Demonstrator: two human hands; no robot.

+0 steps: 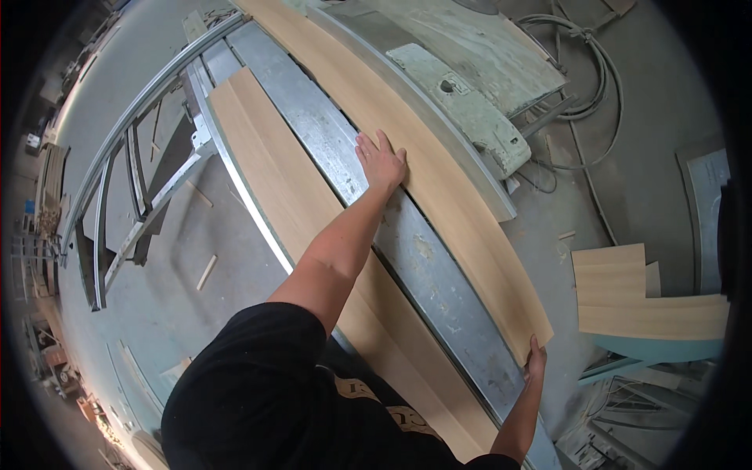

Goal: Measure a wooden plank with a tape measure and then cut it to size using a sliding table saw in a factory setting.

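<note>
A long light-wood board lies along the far side of a grey metal machine table. My left hand rests at the board's near edge, partly over the metal, fingers spread and not wrapped round anything. At the board's near right end, my right hand grips the corner, thumb on top; its other fingers are mostly hidden. A second light-wood board lies on the near side of the metal strip, running under my left arm and close to my body.
A metal sliding frame extends off the left side. Beyond the far board stand a metal fence and a worn pale-green machine part. Cables loop at the upper right. Cut wood panels lie at right; offcuts lie on the floor.
</note>
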